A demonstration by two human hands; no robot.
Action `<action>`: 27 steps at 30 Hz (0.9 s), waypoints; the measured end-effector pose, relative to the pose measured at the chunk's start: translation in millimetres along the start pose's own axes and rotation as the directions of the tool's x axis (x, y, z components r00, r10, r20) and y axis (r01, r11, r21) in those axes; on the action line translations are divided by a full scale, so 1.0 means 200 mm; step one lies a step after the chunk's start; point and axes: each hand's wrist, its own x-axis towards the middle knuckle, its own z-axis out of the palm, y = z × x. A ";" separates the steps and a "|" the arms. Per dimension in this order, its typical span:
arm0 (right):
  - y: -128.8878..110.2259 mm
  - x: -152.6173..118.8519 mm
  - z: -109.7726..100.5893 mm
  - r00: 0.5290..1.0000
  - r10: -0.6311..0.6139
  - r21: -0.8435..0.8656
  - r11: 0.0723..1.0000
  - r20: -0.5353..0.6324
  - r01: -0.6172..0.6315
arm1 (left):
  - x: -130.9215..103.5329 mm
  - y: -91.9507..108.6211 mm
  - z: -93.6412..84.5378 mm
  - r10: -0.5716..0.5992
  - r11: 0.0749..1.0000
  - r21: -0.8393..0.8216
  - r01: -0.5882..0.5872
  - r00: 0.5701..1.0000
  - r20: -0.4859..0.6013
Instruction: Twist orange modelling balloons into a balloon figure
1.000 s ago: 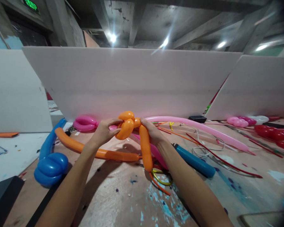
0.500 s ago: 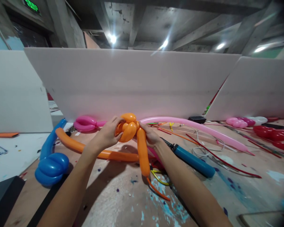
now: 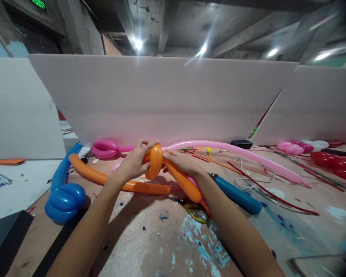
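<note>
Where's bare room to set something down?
Between the forearms, short of the long orange balloon lying flat, the paint-specked table is open. Another patch lies nearer than the blue pump. Crowded: the middle, where left hand and right hand hold the twisted orange balloon; the far side, with pink balloon and red balloons.

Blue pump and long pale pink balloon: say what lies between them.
In the head view, a looped white cord, a thin red strip and a thin orange strip lie there.
</note>
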 end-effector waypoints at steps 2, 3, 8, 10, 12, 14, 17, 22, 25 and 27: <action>-0.05 -0.04 0.00 0.999 0.025 -0.069 0.997 0.031 -0.023 | 0.00 -0.01 -0.01 0.030 0.999 -0.020 -0.030 0.999 0.019; -0.07 -0.05 0.00 0.999 0.022 -0.116 0.993 0.031 -0.018 | 0.00 -0.01 -0.01 0.054 0.998 -0.036 -0.053 0.998 0.019; -0.11 -0.08 0.00 0.994 -0.098 -0.419 0.901 0.057 0.113 | 0.02 -0.02 0.05 0.175 0.985 0.013 -0.175 0.980 -0.090; -0.08 -0.06 -0.01 0.983 -0.161 -0.475 0.860 0.090 0.185 | 0.02 -0.02 0.07 0.223 0.975 0.040 -0.220 0.967 -0.127; -0.03 -0.04 -0.02 0.974 -0.196 -0.511 0.828 0.118 0.228 | 0.02 0.00 0.08 0.242 0.970 0.044 -0.239 0.966 -0.095; 0.02 -0.02 -0.03 0.975 -0.209 -0.579 0.788 0.069 0.210 | 0.02 0.01 0.07 0.227 0.974 0.023 -0.226 0.973 -0.035; 0.04 -0.01 -0.03 0.961 -0.257 -0.705 0.700 -0.100 0.114 | 0.02 0.03 0.05 0.164 0.985 -0.055 -0.163 0.986 0.013; -0.01 -0.05 -0.02 0.948 -0.313 -0.777 0.610 -0.055 0.156 | 0.02 0.02 0.01 0.127 0.971 -0.207 -0.119 0.992 0.027; -0.06 -0.09 -0.02 0.957 -0.291 -0.803 0.575 -0.018 0.160 | 0.01 0.02 -0.04 0.086 0.954 -0.290 -0.075 0.996 0.027; -0.08 -0.10 -0.03 0.958 -0.286 -0.807 0.563 0.012 0.178 | 0.00 0.01 -0.07 0.059 0.947 -0.321 -0.033 0.996 0.070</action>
